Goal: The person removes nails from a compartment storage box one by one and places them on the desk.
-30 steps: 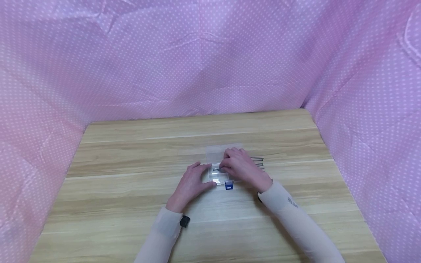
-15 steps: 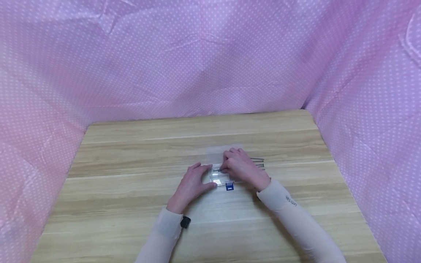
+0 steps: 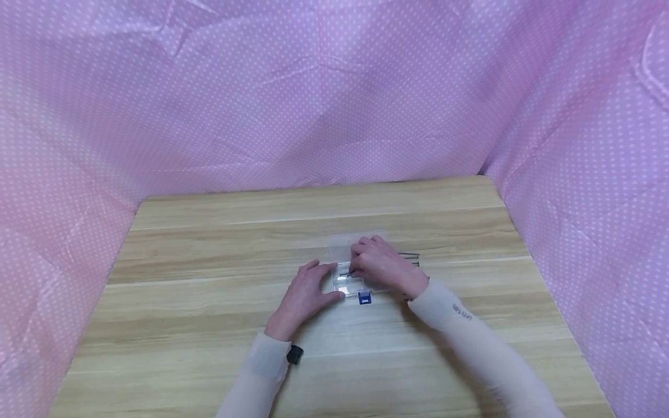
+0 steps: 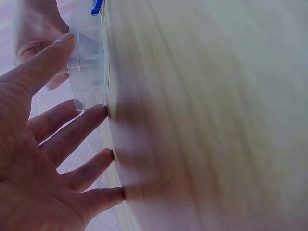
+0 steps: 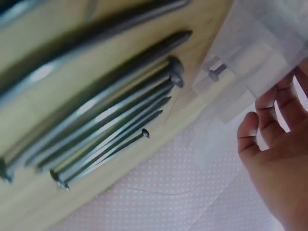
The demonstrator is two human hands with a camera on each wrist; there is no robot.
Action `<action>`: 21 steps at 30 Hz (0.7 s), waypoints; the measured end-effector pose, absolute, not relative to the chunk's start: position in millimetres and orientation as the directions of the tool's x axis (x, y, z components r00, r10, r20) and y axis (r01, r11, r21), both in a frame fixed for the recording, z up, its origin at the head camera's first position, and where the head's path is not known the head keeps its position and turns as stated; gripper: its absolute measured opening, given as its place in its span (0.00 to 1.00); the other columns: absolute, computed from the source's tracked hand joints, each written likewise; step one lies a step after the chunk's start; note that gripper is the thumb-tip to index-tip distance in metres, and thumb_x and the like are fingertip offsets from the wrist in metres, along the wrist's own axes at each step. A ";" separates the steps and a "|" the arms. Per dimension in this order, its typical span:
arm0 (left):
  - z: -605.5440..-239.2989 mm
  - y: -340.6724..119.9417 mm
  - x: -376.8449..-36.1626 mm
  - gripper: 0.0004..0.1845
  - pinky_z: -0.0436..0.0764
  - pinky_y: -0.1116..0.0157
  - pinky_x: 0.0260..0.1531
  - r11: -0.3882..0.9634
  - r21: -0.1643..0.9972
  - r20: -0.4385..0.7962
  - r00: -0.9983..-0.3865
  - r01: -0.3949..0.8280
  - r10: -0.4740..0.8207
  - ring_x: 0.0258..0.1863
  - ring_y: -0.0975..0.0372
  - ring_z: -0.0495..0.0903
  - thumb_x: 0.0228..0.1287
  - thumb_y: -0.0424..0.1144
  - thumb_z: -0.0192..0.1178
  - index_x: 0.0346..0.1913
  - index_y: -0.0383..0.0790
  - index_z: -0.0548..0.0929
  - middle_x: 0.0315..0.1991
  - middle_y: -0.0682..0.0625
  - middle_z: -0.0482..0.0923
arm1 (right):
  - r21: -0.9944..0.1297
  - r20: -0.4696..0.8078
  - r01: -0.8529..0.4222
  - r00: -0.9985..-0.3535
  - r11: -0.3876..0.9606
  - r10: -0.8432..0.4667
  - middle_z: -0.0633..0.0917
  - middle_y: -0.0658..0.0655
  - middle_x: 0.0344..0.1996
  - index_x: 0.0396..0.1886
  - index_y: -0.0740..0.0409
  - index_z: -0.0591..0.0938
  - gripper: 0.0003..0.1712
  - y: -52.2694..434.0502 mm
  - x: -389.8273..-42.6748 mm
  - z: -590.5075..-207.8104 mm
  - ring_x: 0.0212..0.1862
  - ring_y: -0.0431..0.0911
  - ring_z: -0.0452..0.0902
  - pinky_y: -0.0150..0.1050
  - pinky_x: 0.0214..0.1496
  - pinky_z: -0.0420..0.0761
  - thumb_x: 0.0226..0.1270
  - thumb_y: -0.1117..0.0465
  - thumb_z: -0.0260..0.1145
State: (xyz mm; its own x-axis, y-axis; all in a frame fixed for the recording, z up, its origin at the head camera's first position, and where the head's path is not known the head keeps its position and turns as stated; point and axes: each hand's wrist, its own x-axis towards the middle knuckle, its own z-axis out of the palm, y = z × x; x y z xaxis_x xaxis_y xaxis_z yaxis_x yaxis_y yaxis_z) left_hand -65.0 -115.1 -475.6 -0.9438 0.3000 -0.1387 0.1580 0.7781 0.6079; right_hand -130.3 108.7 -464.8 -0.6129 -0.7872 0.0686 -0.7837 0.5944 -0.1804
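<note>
A clear plastic box point(image 3: 351, 285) with compartments lies on the table, its lid point(image 3: 338, 247) folded back and its blue latch point(image 3: 364, 297) toward me. My left hand point(image 3: 305, 290) holds the box's left side between thumb and forefinger; the other fingers are spread. Over the box, my right hand point(image 3: 380, 264) has curled fingers, and its fingertips pinch a thin nail point(image 3: 345, 274) in the back compartment. In the right wrist view, a nail head point(image 5: 216, 73) shows inside the box. More nails point(image 5: 103, 113) lie on the table to the box's right, partly under my right forearm.
The wooden table point(image 3: 209, 302) has its far edge against a pink dotted curtain point(image 3: 261, 104), which also rises on both sides. A black strap piece point(image 3: 295, 354) sits at my left wrist.
My right hand has shifted very slightly, with its fingertips still in the back compartment. The left hand and the box keep their places.
</note>
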 end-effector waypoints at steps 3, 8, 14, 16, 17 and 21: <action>-475.5 -115.2 -64.6 0.37 0.65 0.44 0.74 0.776 0.611 -0.139 -0.944 0.155 0.298 0.76 0.45 0.62 0.60 0.53 0.75 0.70 0.42 0.78 0.68 0.46 0.78 | -0.157 0.071 -0.800 -0.594 0.579 -0.801 0.82 0.44 0.34 0.40 0.45 0.93 0.06 108.3 -131.1 -464.1 0.42 0.43 0.74 0.38 0.44 0.72 0.62 0.57 0.79; -474.7 -114.9 -64.5 0.37 0.64 0.44 0.74 0.777 0.611 -0.141 -0.944 0.155 0.299 0.76 0.45 0.62 0.60 0.53 0.75 0.70 0.43 0.78 0.68 0.46 0.78 | -0.146 0.053 -0.808 -0.583 0.571 -0.811 0.81 0.44 0.34 0.40 0.46 0.93 0.06 107.5 -131.0 -462.7 0.40 0.43 0.73 0.39 0.45 0.73 0.63 0.56 0.78; -475.9 -115.2 -65.1 0.37 0.65 0.44 0.73 0.775 0.607 -0.125 -0.942 0.175 0.311 0.75 0.44 0.63 0.60 0.53 0.75 0.69 0.41 0.79 0.67 0.45 0.78 | -0.135 0.040 -0.811 -0.578 0.569 -0.815 0.82 0.45 0.36 0.41 0.47 0.92 0.05 108.4 -131.6 -464.7 0.41 0.43 0.74 0.39 0.45 0.74 0.67 0.55 0.75; -475.7 -115.3 -65.1 0.37 0.65 0.44 0.73 0.773 0.609 -0.119 -0.943 0.178 0.312 0.75 0.44 0.63 0.60 0.53 0.75 0.69 0.41 0.79 0.67 0.45 0.78 | -0.143 0.041 -0.812 -0.577 0.566 -0.816 0.83 0.45 0.36 0.41 0.47 0.92 0.05 109.2 -132.1 -465.7 0.41 0.44 0.74 0.39 0.45 0.74 0.67 0.55 0.75; -476.0 -115.4 -65.2 0.37 0.65 0.44 0.73 0.773 0.609 -0.120 -0.943 0.177 0.311 0.75 0.44 0.63 0.60 0.53 0.75 0.70 0.41 0.79 0.67 0.45 0.78 | -0.149 0.039 -0.811 -0.576 0.566 -0.816 0.82 0.45 0.36 0.41 0.47 0.92 0.05 109.6 -132.3 -466.3 0.42 0.44 0.75 0.39 0.46 0.74 0.68 0.55 0.74; -475.7 -115.5 -65.2 0.37 0.65 0.44 0.73 0.771 0.611 -0.117 -0.943 0.180 0.313 0.75 0.44 0.63 0.60 0.53 0.75 0.70 0.41 0.78 0.67 0.45 0.78 | -0.177 0.043 -0.811 -0.573 0.558 -0.818 0.83 0.46 0.36 0.41 0.48 0.92 0.05 110.8 -132.4 -466.7 0.43 0.45 0.75 0.40 0.47 0.75 0.69 0.56 0.74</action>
